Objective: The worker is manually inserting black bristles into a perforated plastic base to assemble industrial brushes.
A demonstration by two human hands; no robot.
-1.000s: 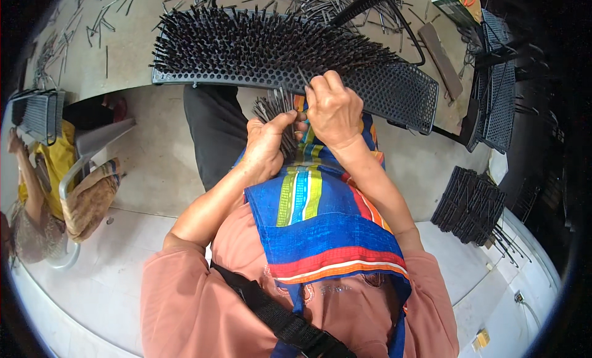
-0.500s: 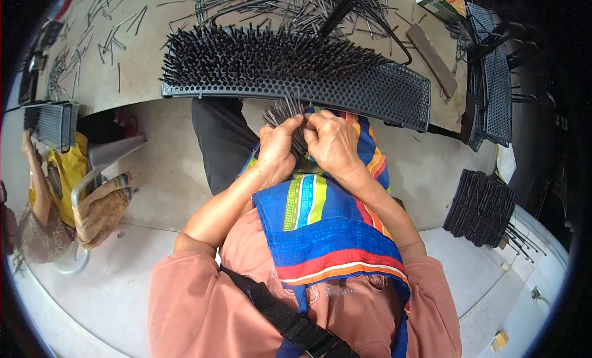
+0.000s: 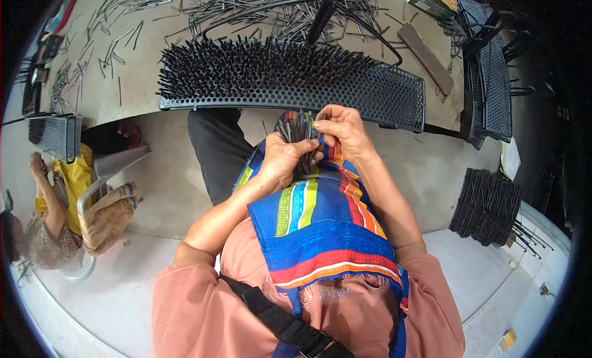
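My left hand [image 3: 285, 157] is closed around a bundle of thin dark rods [image 3: 297, 131], held upright above my striped apron [image 3: 302, 210]. Beside the bundle's right edge, my right hand [image 3: 346, 135] has its thumb and fingertips pinched together. Whatever sits in that pinch is too small to make out. Just beyond both hands, a long black perforated rack [image 3: 398, 90] lies along the table edge. Many dark rods [image 3: 246, 65] stand in its holes over the left and middle, while the right-hand holes show bare.
Loose rods [image 3: 277, 19] lie scattered across the table [image 3: 148, 62], with a flat brown bar [image 3: 425, 57] at right. More perforated racks [image 3: 493, 80] stand beyond the right edge. A stack of black parts [image 3: 486, 205] is lower right. Another person's arm [image 3: 54, 201] shows at left.
My right hand has shifted slightly right from the bundle and its fingers now pinch at the bundle's edge. The bundle is lower and more upright, and the left hand has moved a little down.
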